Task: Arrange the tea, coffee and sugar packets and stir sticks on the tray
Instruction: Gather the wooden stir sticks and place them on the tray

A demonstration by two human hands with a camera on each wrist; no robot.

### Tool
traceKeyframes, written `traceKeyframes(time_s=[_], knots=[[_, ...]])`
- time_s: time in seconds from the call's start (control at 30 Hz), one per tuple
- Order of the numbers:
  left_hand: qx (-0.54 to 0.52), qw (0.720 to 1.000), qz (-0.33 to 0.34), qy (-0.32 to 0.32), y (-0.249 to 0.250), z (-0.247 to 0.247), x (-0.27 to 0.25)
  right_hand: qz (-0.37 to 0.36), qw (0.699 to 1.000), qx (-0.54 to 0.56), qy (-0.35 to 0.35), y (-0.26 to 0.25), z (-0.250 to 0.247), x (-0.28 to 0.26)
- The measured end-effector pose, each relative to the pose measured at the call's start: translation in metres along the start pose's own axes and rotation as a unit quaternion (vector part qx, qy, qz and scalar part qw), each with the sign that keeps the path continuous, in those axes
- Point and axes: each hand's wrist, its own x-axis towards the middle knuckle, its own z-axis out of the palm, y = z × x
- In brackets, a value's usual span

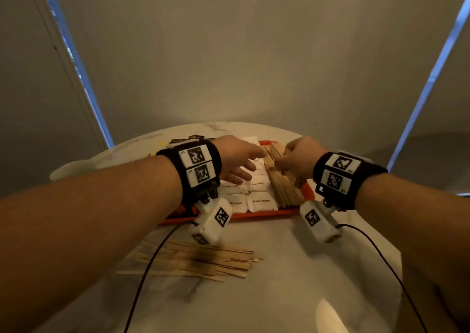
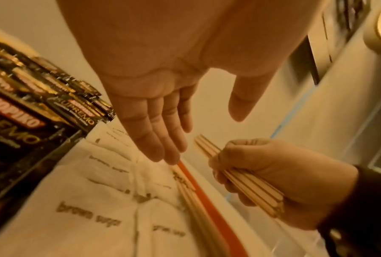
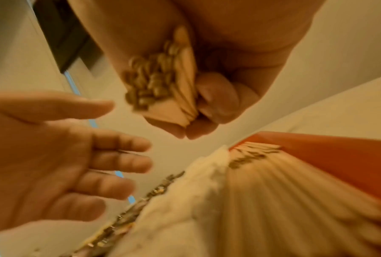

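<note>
Right hand (image 2: 259,179) clamps a light, stiff stir-stick bundle (image 2: 249,187) mid-length above the tray (image 1: 264,216); left hand (image 1: 236,159) spread beside it.

A pale, marble-veined round worktop (image 1: 292,269) stands before a plain, drawn grey-beige blind (image 1: 241,53) that fills the far side. Thin strips of blue daylight (image 1: 84,78) show down both edges of the blind. The room is dim and warm-toned, with a soft glare on the worktop's near edge.
</note>
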Motion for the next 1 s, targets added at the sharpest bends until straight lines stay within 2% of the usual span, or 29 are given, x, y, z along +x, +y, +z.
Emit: traceKeyframes(time_s=[0.1, 0.33, 0.53, 0.77, 1.0], knots=[[0.134, 0.990, 0.035, 0.000, 0.005, 0.015, 0.005, 0.036, 0.998, -0.041, -0.030, 0.016, 0.015, 0.008], [0.321, 0.945, 0.064, 0.010, 0.008, 0.041, 0.020, 0.018, 0.992, -0.113, -0.059, 0.016, 0.021, 0.015], [0.355, 0.934, 0.044, -0.007, -0.003, 0.050, 0.037, 0.031, 0.992, -0.101, -0.068, 0.027, 0.011, 0.021], [0.413, 0.908, 0.072, -0.007, -0.003, 0.059, 0.046, 0.040, 0.994, -0.084, -0.055, 0.038, 0.004, 0.021], [0.401, 0.912, 0.085, 0.007, 0.000, 0.064, 0.054, 0.022, 0.997, -0.062, -0.051, 0.039, -0.007, 0.012]])
